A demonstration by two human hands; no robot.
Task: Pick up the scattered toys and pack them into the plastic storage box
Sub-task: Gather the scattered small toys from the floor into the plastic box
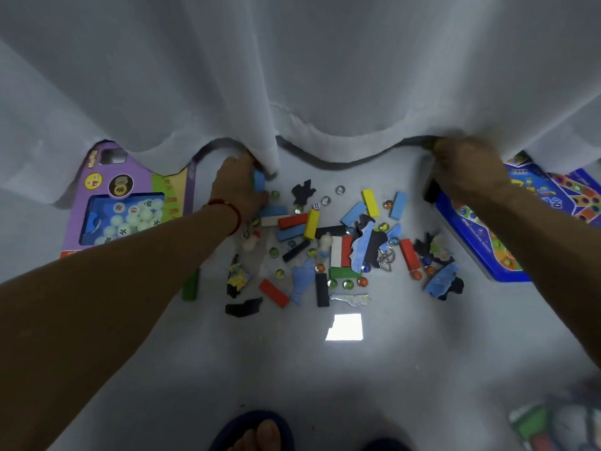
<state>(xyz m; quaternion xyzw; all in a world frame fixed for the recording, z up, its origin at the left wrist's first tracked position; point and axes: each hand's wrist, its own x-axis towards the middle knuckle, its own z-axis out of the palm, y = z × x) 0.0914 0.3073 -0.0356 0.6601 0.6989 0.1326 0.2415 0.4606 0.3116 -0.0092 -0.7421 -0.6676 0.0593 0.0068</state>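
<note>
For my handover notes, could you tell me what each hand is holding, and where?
The left hand grips a blue block around its lower part. The right hand is at the curtain hem; its hold cannot be told.

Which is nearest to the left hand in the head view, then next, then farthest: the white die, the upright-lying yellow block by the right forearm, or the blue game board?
From the left hand:
1. White die, just to its right.
2. Yellow block, further right in the pile.
3. Blue game board, far right, under the right hand.
</note>
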